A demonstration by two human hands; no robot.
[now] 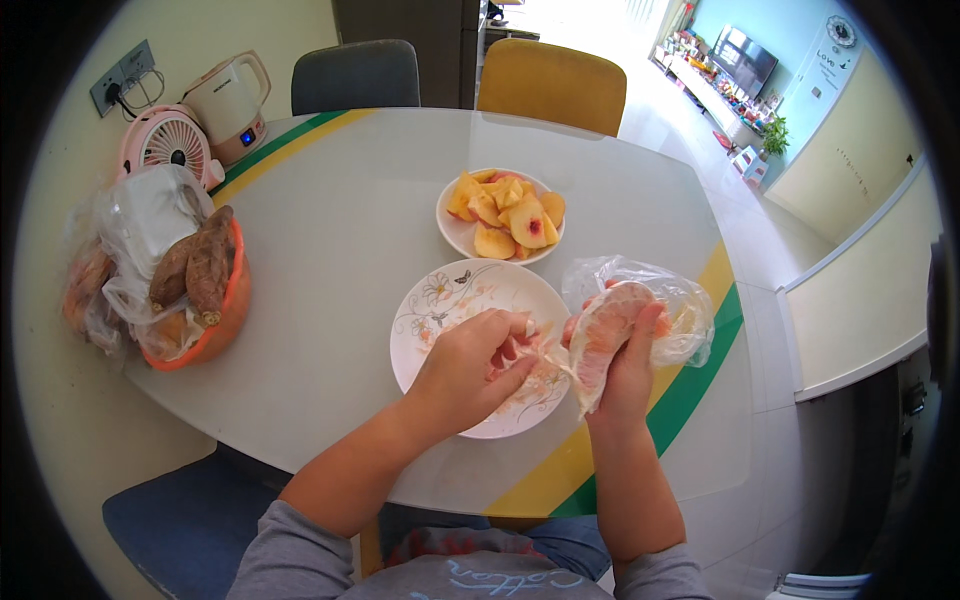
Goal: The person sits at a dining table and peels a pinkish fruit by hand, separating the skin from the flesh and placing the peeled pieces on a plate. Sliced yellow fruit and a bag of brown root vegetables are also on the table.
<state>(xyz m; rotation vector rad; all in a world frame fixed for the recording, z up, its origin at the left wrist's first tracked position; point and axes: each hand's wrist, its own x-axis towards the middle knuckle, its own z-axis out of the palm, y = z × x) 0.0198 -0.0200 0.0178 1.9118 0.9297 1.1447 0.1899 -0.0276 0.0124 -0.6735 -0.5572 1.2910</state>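
Note:
A thick pomelo or grapefruit segment (606, 337), pink with pale membrane on it, is gripped in my right hand (630, 382) just off the plate's right side. My left hand (472, 367) is over the patterned white plate (420, 300), its fingers curled around a whitish strip of membrane (555, 354) that reaches towards the segment. Its fingertips are partly hidden, so the exact pinch is hard to see. Small pink pulp and membrane scraps (536, 390) lie on the plate. Behind my right hand sits a clear plastic bag (690, 322) with some pale orange content.
A smaller plate (450, 231) of cut peach pieces (517, 210) touches or nearly touches the patterned plate's far side. On the left stand an orange basket (238, 300) with sweet potatoes (206, 270) and bags, a pink fan (169, 146) and an electric kettle (225, 105). Chairs surround the table (322, 247).

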